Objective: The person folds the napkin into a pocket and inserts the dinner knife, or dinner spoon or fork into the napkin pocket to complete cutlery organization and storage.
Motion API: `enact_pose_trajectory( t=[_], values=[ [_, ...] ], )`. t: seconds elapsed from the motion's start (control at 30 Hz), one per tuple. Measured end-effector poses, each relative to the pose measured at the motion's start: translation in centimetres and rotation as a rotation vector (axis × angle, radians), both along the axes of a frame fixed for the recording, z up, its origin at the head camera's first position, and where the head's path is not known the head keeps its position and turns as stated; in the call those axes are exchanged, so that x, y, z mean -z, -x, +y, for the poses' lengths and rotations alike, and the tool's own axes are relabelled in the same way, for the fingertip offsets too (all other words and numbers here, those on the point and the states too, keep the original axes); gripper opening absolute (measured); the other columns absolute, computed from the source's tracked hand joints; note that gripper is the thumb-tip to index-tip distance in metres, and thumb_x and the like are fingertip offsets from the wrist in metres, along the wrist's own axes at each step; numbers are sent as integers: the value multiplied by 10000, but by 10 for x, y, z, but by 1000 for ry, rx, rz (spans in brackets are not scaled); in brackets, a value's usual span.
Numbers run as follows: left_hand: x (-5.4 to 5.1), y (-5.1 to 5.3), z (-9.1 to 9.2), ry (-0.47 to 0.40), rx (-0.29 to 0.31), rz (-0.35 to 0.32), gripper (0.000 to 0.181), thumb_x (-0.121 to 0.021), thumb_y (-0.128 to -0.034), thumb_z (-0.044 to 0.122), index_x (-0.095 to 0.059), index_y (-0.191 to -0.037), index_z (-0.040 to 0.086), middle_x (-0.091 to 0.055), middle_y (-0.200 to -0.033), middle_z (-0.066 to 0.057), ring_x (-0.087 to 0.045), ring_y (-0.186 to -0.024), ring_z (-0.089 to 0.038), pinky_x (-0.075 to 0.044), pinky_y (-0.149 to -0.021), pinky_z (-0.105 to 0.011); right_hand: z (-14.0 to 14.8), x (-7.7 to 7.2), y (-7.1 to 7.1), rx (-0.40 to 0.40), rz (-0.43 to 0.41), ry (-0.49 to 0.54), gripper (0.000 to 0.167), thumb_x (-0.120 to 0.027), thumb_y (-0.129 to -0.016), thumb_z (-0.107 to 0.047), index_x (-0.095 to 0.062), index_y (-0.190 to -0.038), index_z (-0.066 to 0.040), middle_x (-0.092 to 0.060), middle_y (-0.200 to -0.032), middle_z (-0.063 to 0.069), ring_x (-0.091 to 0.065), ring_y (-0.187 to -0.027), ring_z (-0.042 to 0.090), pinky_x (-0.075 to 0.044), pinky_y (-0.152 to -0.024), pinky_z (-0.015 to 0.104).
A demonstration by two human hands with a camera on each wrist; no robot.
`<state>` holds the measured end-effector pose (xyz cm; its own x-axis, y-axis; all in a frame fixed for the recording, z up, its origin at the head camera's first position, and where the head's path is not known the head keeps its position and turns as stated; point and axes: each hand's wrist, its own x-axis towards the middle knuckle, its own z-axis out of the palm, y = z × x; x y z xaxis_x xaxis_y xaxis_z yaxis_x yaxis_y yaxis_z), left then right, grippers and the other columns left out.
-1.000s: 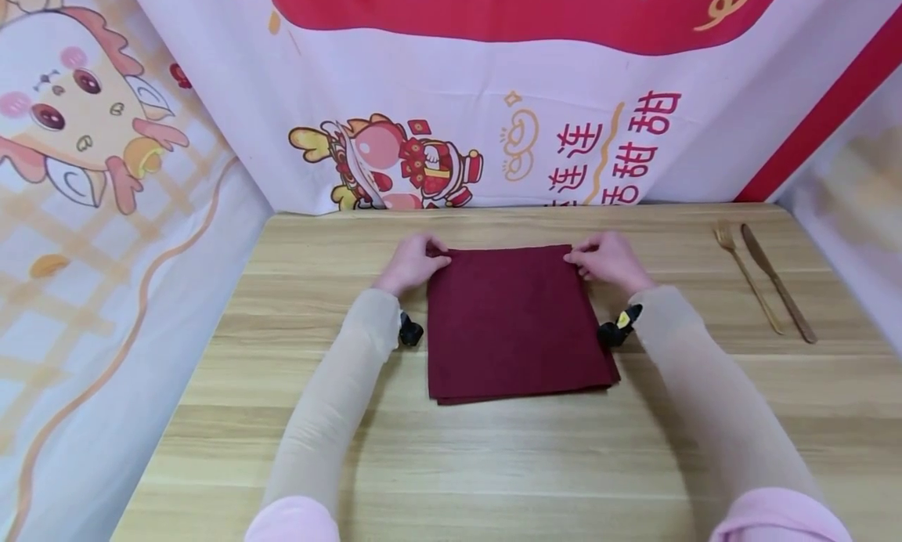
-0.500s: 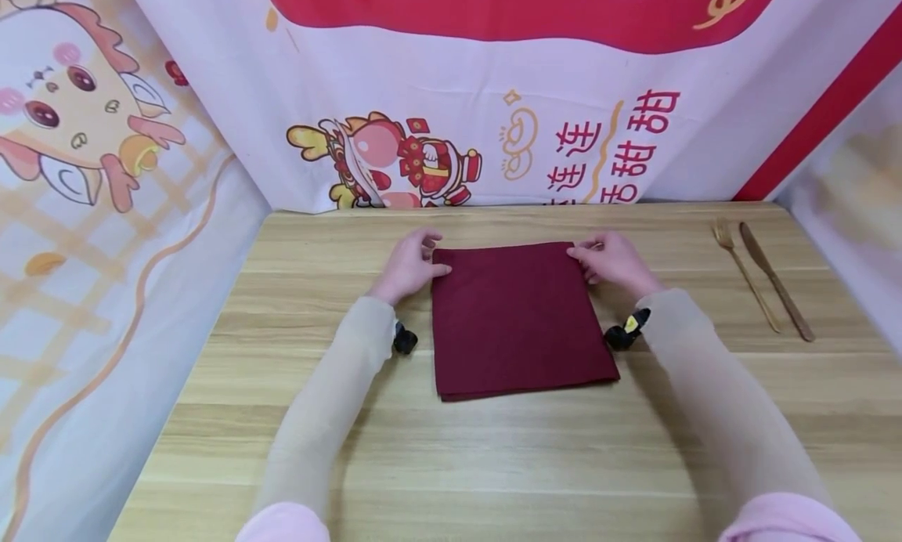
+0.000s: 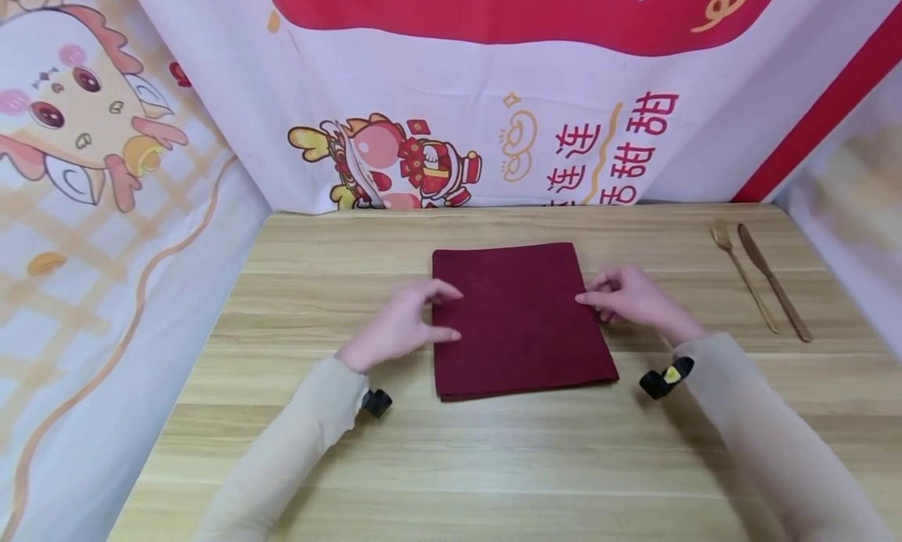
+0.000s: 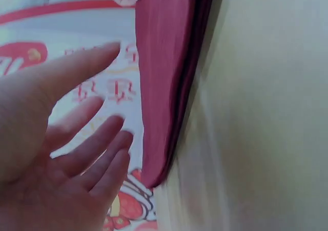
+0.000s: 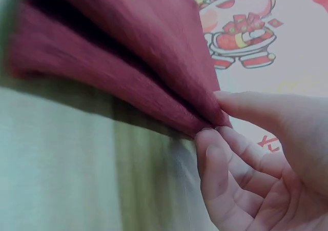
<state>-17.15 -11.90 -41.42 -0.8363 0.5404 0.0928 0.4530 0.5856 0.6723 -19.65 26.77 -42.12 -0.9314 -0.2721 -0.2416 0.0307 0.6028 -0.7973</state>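
A dark red cloth napkin (image 3: 517, 330), folded into a layered square, lies flat on the wooden table. Over its left edge is my left hand (image 3: 405, 323), thumb and fingers spread apart; the left wrist view shows this hand (image 4: 77, 123) holding nothing, with the napkin's layered edge (image 4: 164, 82) beyond it. At the napkin's right edge my right hand (image 3: 627, 299) has its thumb tip level with the border, fingers loosely bent. In the right wrist view a gap shows between thumb and fingers (image 5: 212, 169), with the napkin's folds (image 5: 128, 62) behind; whether they touch it is unclear.
A gold-coloured fork (image 3: 743, 276) and knife (image 3: 775, 282) lie side by side at the table's far right. Printed cloth hangings (image 3: 451, 119) rise along the back edge and both sides of the wooden table (image 3: 493, 471).
Both hands have left the napkin's far corners and come nearer along its sides. The left hand has opened wider. The napkin shifted slightly right and its layers line up more closely.
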Motion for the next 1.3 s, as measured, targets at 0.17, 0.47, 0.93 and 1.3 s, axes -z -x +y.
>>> enact_pose_trajectory(
  t=[0.17,0.47,0.93,1.3],
  values=[
    [4,-27,0,71,156,20,453,-939,-752,226,-720,-1128,102,-671,-1054,-3,-606,-954,-178,-510,-851,-338,5,-1,-22,-48,-53,-24,366,-777,-919,-369,-683,-983,-21,-643,-763,97,-629,-667,232,-558,-585,344],
    [10,-45,3,142,240,2,415,-971,-693,266,-738,-1019,158,-644,-999,53,-586,-923,-151,-482,-841,-295,15,6,-47,-216,-135,47,257,-737,-956,-248,-661,-846,-29,-612,-662,53,-618,-599,210,-541,-546,328],
    [9,-47,4,194,295,-26,304,-944,-733,295,-809,-993,214,-661,-960,155,-548,-978,-113,-456,-886,-292,23,6,-53,-179,-118,64,251,-794,-893,-111,-583,-952,10,-650,-743,103,-634,-621,235,-559,-523,357],
    [-7,-13,-11,-26,161,-66,594,-884,-813,354,-679,-1316,113,-673,-1267,13,-590,-1168,-137,-456,-1032,-438,25,-3,-65,-95,-80,-49,353,-840,-859,-330,-727,-1003,-28,-699,-794,72,-677,-697,235,-577,-611,361]
  ],
)
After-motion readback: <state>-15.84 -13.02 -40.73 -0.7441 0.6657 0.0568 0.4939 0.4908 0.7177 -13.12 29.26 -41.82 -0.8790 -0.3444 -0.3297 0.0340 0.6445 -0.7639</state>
